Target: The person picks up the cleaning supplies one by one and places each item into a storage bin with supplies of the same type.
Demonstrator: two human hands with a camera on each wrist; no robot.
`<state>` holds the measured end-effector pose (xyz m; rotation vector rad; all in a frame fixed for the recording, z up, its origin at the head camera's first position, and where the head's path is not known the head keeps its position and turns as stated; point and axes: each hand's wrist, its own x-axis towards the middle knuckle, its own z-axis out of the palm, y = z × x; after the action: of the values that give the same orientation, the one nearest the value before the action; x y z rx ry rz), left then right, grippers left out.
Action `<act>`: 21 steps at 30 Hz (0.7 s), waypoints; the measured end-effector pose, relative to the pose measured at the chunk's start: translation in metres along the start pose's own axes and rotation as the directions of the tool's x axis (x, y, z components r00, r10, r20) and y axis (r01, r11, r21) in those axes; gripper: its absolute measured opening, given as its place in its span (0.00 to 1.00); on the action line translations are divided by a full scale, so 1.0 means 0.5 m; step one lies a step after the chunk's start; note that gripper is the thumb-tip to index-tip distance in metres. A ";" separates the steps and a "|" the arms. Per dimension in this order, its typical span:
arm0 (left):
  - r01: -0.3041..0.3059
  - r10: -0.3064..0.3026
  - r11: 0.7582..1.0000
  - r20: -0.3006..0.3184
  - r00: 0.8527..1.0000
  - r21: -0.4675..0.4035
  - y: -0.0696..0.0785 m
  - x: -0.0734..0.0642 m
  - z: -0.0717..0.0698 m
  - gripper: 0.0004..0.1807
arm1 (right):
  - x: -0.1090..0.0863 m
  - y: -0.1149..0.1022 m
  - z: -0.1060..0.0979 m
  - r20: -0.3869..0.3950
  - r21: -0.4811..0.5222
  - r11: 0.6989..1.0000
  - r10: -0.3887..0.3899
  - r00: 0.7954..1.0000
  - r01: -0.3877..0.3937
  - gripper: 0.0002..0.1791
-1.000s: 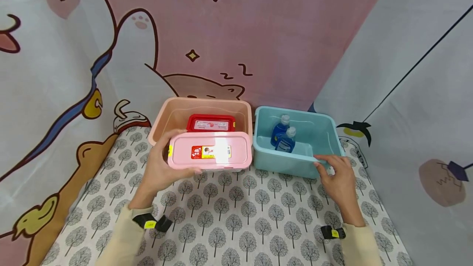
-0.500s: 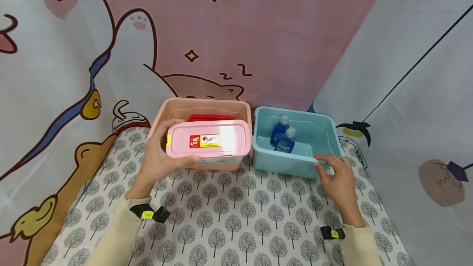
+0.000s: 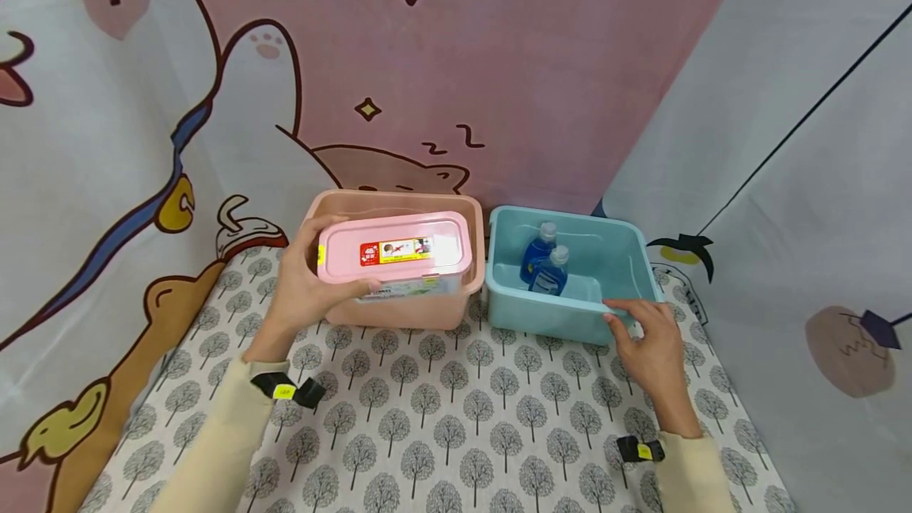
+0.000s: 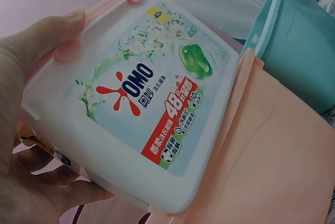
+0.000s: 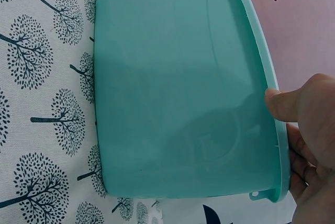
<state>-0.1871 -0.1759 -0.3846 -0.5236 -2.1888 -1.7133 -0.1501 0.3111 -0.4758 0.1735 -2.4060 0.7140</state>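
Note:
My left hand (image 3: 302, 295) grips the left end of an OMO laundry capsule box (image 3: 342, 260), thumb along the front and fingers behind. The box has a pink lid and a white body with a floral label (image 4: 144, 85), plain in the left wrist view. It is held over the peach storage bin (image 3: 399, 315), slightly tilted, its body overlapping the bin's front rim in the head view. My right hand (image 3: 650, 343) pinches the front rim of the teal storage bin (image 3: 549, 321) near its right corner, thumb outside. The inside of the peach bin is mostly hidden behind the box.
Two blue bottles (image 3: 547, 274) with clear caps stand at the left inside the teal bin. Both bins sit side by side at the back of a table with a tree-print cloth (image 3: 449, 418). A cartoon-printed curtain (image 3: 541, 85) rises behind them.
My left hand has moved the capsule box back and over the peach bin, with more of its front label showing. The red box seen earlier inside that bin is now covered. My right hand has stayed put.

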 end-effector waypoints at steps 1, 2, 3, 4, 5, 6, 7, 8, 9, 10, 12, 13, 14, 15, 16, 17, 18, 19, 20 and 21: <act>0.003 -0.003 1.000 -0.004 1.000 0.015 -0.001 0.003 -0.001 0.53 | 0.000 0.000 0.000 -0.002 0.000 1.000 0.000 1.000 0.000 0.13; 0.006 -0.006 1.000 -0.010 1.000 0.026 -0.002 0.005 -0.002 0.53 | 0.000 0.000 0.001 -0.004 0.000 1.000 -0.002 1.000 0.002 0.13; 0.008 -0.007 0.999 -0.012 1.000 0.034 -0.003 0.008 -0.002 0.53 | 0.000 0.000 0.001 -0.005 -0.001 1.000 -0.001 1.000 0.001 0.13; 0.012 -0.011 0.999 -0.017 1.000 0.040 -0.003 0.011 -0.003 0.52 | 0.000 -0.001 0.000 -0.004 0.000 1.000 0.002 1.000 -0.002 0.13; 0.018 -0.016 0.999 -0.022 1.000 0.048 -0.003 0.013 -0.004 0.52 | 0.000 -0.001 0.001 -0.004 0.000 1.000 0.005 1.000 -0.005 0.13; 0.021 -0.020 0.999 -0.026 0.999 0.050 -0.004 0.017 -0.004 0.52 | 0.000 0.000 0.001 -0.003 -0.004 1.000 0.008 1.000 -0.008 0.13; 0.025 -0.024 0.998 -0.028 0.999 0.055 -0.004 0.019 -0.005 0.52 | -0.001 0.000 0.001 -0.003 -0.005 1.000 0.010 1.000 -0.010 0.13; 0.028 -0.027 0.998 -0.030 0.999 0.054 -0.003 0.022 -0.006 0.51 | -0.001 0.001 0.001 -0.001 -0.003 1.000 0.011 1.000 -0.011 0.13; 0.031 -0.029 0.998 -0.030 0.999 0.048 -0.004 0.026 -0.006 0.51 | -0.001 0.002 0.001 0.001 -0.003 1.000 0.012 1.000 -0.012 0.13; 0.033 -0.032 0.998 -0.030 0.999 0.044 -0.005 0.029 -0.007 0.51 | -0.001 0.002 0.001 0.003 -0.002 1.000 0.013 1.000 -0.013 0.13; 0.034 -0.033 0.999 -0.026 0.999 0.039 -0.005 0.036 -0.008 0.50 | -0.002 0.003 0.002 0.006 0.001 1.000 0.012 1.000 -0.012 0.13; 0.035 -0.034 0.999 -0.021 0.999 0.034 -0.004 0.039 -0.008 0.50 | -0.002 0.003 0.002 0.007 0.004 1.000 0.013 1.000 -0.013 0.13; 0.032 -0.032 0.999 -0.016 0.999 0.025 -0.004 0.043 -0.008 0.50 | -0.002 0.003 0.002 0.009 0.006 1.000 0.014 1.000 -0.014 0.13; 0.033 -0.033 0.999 -0.008 0.999 0.011 -0.005 0.047 -0.008 0.50 | -0.002 0.003 0.001 0.010 0.006 1.000 0.017 1.000 -0.017 0.13; 0.035 -0.035 0.999 -0.002 0.999 0.007 -0.005 0.051 -0.008 0.50 | -0.002 0.002 0.001 0.010 0.005 1.000 0.019 1.000 -0.020 0.13; 0.035 -0.035 0.999 0.003 0.999 0.002 -0.005 0.055 -0.008 0.50 | -0.002 0.002 0.001 0.010 0.005 1.000 0.022 1.000 -0.022 0.13; 0.038 -0.038 0.999 0.008 0.999 -0.004 -0.005 0.058 -0.008 0.50 | -0.002 0.002 0.001 0.009 0.005 1.000 0.024 1.000 -0.024 0.13; 0.042 -0.042 0.999 0.010 0.999 -0.006 -0.006 0.062 -0.008 0.50 | -0.002 0.002 0.001 0.008 0.004 1.000 0.024 1.000 -0.024 0.13; 0.051 -0.051 0.999 0.009 0.999 0.002 -0.007 0.064 -0.007 0.50 | -0.002 0.002 0.001 0.007 0.003 1.000 0.023 1.000 -0.023 0.13; 0.062 -0.062 0.998 0.008 0.998 0.015 -0.008 0.067 -0.007 0.50 | -0.002 0.002 0.002 0.006 0.001 1.000 0.022 1.000 -0.022 0.13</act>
<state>-0.2186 -0.1772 -0.3720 -0.4652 -2.2439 -1.7277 -0.1498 0.3114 -0.4775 0.1506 -2.4163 0.7261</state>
